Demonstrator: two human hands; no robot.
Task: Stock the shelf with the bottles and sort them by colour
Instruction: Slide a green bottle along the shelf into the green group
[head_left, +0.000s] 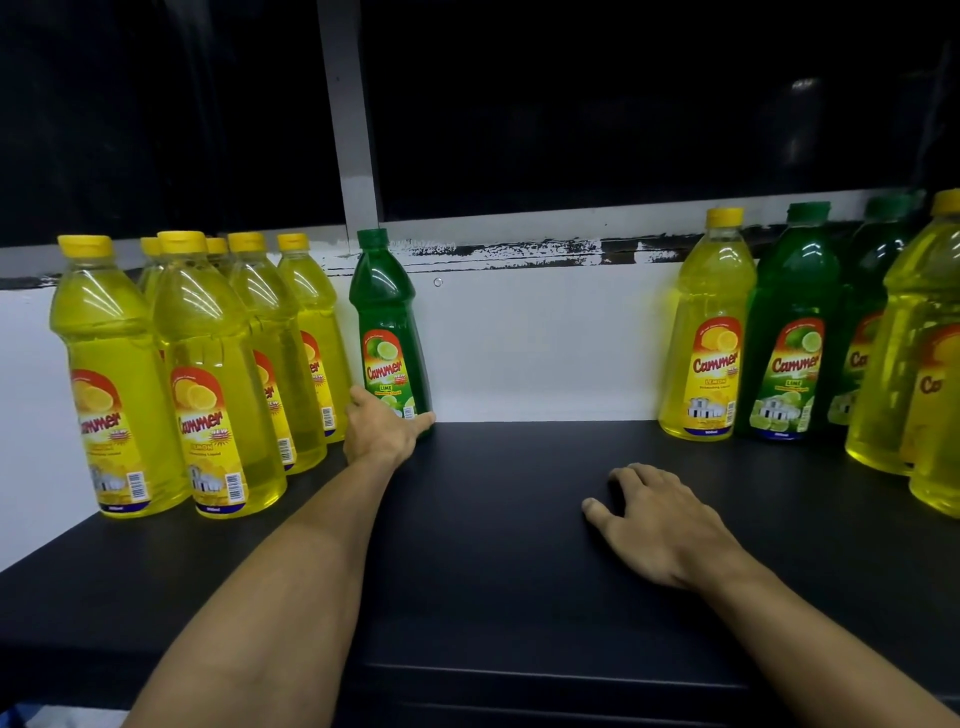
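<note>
Two bare hands over a black shelf set against a white back wall. Left hand reaching forward, thumb and fingers set around the base of a lone green lime dish-soap bottle; how firmly it grips not discernible, the far fingers being hidden behind the bottle. Green bottle upright, green-capped, label facing the camera, at the back of the shelf near the wall. Right hand well to the right of the green bottle and nearer the camera, resting palm-down on the shelf surface, fingers loosely spread and slightly bent, holding nothing.

Immediately left of the green bottle: a cluster of yellow lemon dish-soap bottles, all upright with yellow caps, in at least two rows running toward the camera, the nearest of them just beside the green bottle.

Far right of the green bottle, across a bare stretch of shelf: a mixed group, unsorted. One yellow lemon bottle at its left edge, touching or just beside a second green lime bottle; a third green bottle partly hidden behind; further yellow bottles nearer the camera at the frame edge, partly cut off.

Above the wall: dark window panes divided by a grey frame post, with chipped paint along the sill.
</note>
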